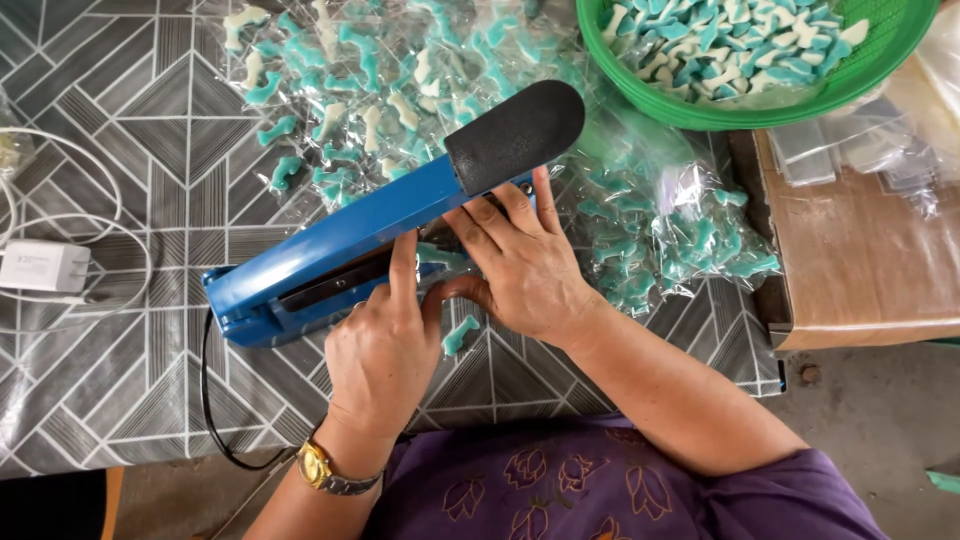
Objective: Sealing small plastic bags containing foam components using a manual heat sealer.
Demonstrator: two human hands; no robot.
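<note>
Both grips are pinched on a clear candy bag (440,262) at the blue heat sealer (340,250) near the desk's front edge; light, soft and slippery, it is best held by its mouth.

There are two hands, the left hand (383,352) and the right hand (520,265), one blue heat sealer (330,250), one green basket (700,105) at the far right, one white power adapter (42,266) at the left, and one gold wristwatch (318,467).
</note>
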